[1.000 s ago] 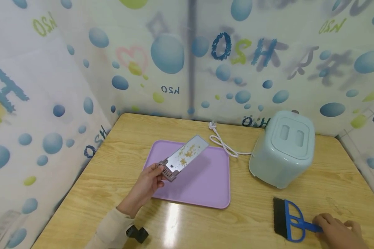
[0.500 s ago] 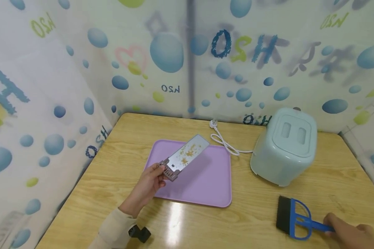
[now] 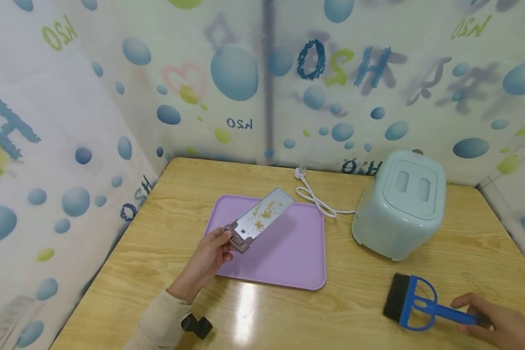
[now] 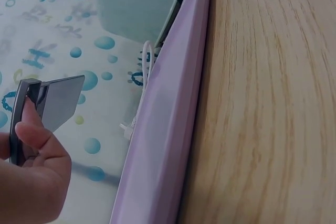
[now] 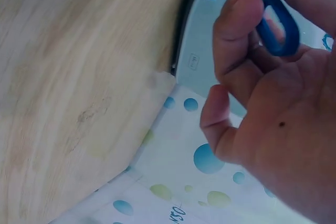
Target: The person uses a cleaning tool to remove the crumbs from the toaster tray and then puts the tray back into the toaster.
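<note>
My left hand (image 3: 207,260) pinches the brown grip end of a crumb tray (image 3: 264,214), a flat metal plate dotted with yellowish crumbs. It is held tilted above a purple tray (image 3: 284,265). In the left wrist view, the thumb and fingers of that hand (image 4: 44,169) close on the crumb tray's end. At the right, my right hand (image 3: 500,323) holds a blue brush (image 3: 426,306) by its handle, the black bristles pointing left. The right wrist view shows fingers (image 5: 239,19) curled round the looped blue handle (image 5: 286,38).
A pale green toaster (image 3: 402,209) with a two-slot lid stands at the back right. Its white cord and plug (image 3: 299,173) lie behind the purple tray. The wooden table (image 3: 148,257) meets patterned walls at the back and sides.
My right hand has turned and its fingers have closed round the brush handle. The brush has shifted slightly right and tilted. The left hand and crumb tray stay nearly still.
</note>
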Demonstrator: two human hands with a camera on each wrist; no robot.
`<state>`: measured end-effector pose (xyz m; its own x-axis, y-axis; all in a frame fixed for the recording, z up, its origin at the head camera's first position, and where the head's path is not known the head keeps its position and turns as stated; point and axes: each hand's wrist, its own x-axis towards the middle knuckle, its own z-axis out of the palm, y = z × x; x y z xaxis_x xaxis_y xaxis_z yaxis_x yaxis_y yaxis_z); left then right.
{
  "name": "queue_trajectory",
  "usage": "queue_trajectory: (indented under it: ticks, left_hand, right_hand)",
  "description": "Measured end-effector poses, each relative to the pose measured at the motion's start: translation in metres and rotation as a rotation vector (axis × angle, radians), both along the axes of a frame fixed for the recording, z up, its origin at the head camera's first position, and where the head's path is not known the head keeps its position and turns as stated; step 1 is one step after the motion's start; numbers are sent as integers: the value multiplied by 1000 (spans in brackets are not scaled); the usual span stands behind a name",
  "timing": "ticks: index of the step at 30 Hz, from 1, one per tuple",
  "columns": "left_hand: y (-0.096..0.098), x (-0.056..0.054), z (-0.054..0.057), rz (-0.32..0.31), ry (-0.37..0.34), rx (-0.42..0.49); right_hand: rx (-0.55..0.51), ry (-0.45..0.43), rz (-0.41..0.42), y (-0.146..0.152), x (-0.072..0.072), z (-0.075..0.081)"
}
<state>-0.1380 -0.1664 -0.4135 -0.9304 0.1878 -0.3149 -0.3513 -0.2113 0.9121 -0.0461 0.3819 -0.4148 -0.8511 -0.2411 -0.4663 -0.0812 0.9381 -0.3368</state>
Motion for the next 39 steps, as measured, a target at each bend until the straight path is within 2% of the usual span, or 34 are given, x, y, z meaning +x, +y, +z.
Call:
queue_trajectory:
  ticks: [4, 9, 15, 18, 26, 29, 33, 39]
  left_hand:
    - [0, 0, 1, 4, -4, -3]
    - [0, 1, 2, -5, 0, -5]
    - [0, 0, 2, -17, 6, 6]
    - [-1, 1, 3, -24, 6, 12]
    - [-2, 2, 5, -19, 5, 4]
    - [-3, 2, 4, -10, 6, 8]
    - [-4, 2, 3, -7, 10, 12]
    - [-5, 2, 2, 7, 5, 4]
  right_hand:
    - [-61, -12, -18, -4, -3, 7]
    - [-74, -5, -89, -8, -7, 12]
    - [-146, 157, -173, -9, -6, 15]
    - [-175, 172, -256, -11, -5, 18]
    - [-337, 284, -324, -16, -4, 24]
    - [-375, 348, -326, -20, -6, 26]
    - [-487, 466, -263, -27, -10, 30]
    - [-587, 512, -151, -29, -18, 35]
